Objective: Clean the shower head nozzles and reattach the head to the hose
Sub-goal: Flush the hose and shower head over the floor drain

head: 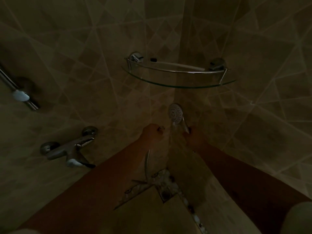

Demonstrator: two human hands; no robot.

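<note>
The scene is very dark. A chrome shower head [176,113] with a round white nozzle face stands upright in front of the tiled corner, its face turned toward me. My right hand [194,137] grips its handle from the right. My left hand [152,132] is closed just left of the handle; what it holds is too dim to tell. A thin metal hose [147,163] curves down between my forearms. Whether the hose is joined to the head is hidden.
A glass corner shelf [179,85] with a chrome rail hangs above the hands, a white toothbrush [179,65] lying on it. A mixer tap [70,147] sits on the left wall, a slide rail [18,92] above it. A floor drain [166,193] lies below.
</note>
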